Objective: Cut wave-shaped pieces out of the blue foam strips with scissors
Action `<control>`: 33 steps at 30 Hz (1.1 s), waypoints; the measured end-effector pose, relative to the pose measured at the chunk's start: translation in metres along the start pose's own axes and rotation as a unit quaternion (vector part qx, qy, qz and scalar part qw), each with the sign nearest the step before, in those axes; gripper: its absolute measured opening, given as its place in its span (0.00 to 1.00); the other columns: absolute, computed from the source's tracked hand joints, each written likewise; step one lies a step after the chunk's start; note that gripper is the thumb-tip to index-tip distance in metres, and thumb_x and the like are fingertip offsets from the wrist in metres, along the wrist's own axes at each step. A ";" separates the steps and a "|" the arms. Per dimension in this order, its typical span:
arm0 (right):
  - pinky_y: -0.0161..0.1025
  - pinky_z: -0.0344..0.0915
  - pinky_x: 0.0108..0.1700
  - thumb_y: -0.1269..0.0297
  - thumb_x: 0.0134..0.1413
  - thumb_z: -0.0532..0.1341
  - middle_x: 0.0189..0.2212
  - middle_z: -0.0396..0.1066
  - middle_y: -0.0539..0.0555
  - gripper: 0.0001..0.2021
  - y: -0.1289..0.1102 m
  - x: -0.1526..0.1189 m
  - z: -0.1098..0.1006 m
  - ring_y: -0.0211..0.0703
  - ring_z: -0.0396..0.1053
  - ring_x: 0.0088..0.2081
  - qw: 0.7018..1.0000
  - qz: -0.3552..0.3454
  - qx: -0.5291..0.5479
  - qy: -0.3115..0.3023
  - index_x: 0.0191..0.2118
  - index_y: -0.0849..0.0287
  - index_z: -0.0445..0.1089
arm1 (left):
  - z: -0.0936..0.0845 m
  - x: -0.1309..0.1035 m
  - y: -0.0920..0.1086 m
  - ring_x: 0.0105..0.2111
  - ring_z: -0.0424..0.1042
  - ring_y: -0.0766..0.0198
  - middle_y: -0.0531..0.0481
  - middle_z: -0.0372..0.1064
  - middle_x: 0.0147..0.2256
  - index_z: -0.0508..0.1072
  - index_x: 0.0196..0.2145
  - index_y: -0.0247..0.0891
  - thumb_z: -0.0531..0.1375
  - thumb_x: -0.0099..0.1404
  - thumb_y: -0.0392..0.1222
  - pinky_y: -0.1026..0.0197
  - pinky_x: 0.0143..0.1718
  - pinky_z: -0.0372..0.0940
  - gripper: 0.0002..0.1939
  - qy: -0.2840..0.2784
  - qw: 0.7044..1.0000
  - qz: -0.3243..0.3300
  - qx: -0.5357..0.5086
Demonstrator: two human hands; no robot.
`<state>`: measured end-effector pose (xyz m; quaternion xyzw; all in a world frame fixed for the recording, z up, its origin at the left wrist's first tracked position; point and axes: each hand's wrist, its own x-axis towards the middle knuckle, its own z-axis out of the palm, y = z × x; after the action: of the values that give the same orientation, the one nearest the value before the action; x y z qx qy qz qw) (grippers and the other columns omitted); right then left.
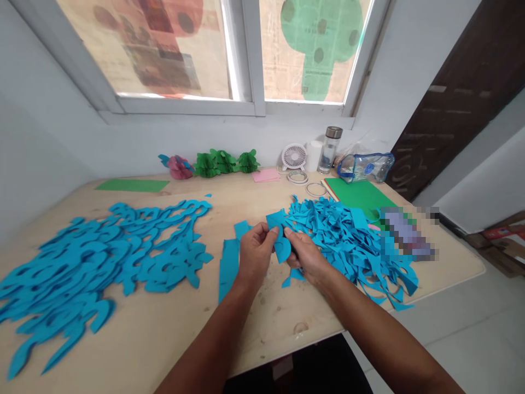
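Observation:
My left hand [257, 247] pinches a folded piece of blue paper [282, 247] with a rounded lower edge. My right hand [302, 250] is closed at the right side of the same piece, around something dark that is mostly hidden by the fingers. Flat blue strips [228, 268] lie on the table just left of my left hand. A heap of blue paper scraps [340, 235] spreads behind and to the right of my right hand. At the left, a large pile of blue cut-out shapes [82, 262] covers the table.
Along the wall stand green paper figures [223, 162], a pink one [179, 167], a small white fan [294, 157], a glass bottle [329, 150] and a clear pouch [366, 166]. Green sheets [363, 192] lie at the back right of the wooden table [164, 339].

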<state>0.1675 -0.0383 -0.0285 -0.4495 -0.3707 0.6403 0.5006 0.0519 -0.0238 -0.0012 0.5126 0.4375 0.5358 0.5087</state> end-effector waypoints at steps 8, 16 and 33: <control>0.30 0.37 0.13 0.37 0.46 0.60 0.08 0.51 0.41 0.27 -0.002 0.000 0.001 0.27 0.43 0.10 1.000 0.006 -0.019 0.004 0.22 0.60 0.65 | 0.000 0.000 0.000 0.19 0.57 0.70 0.58 0.57 0.16 0.64 0.19 0.38 0.63 0.54 0.47 0.66 0.22 0.55 0.15 0.003 1.000 -0.006 -0.011; 0.29 0.37 0.13 0.35 0.42 0.62 0.07 0.51 0.40 0.27 -0.003 0.000 0.003 0.27 0.43 0.10 1.000 0.009 -0.012 0.011 0.22 0.57 0.59 | -0.001 0.002 -0.004 0.21 0.60 0.69 0.57 0.62 0.19 0.67 0.21 0.38 0.63 0.54 0.47 0.65 0.26 0.58 0.12 0.013 0.999 -0.018 -0.032; 0.30 0.38 0.13 0.36 0.46 0.60 0.08 0.50 0.40 0.27 0.000 0.002 0.000 0.27 0.43 0.10 1.000 -0.004 -0.018 -0.005 0.19 0.56 0.56 | -0.002 0.004 -0.008 0.23 0.61 0.68 0.56 0.62 0.20 0.67 0.20 0.37 0.62 0.54 0.43 0.65 0.27 0.57 0.10 0.006 1.000 -0.004 -0.003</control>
<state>0.1671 -0.0364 -0.0287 -0.4541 -0.3866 0.6336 0.4928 0.0504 -0.0190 -0.0094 0.5061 0.4407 0.5383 0.5098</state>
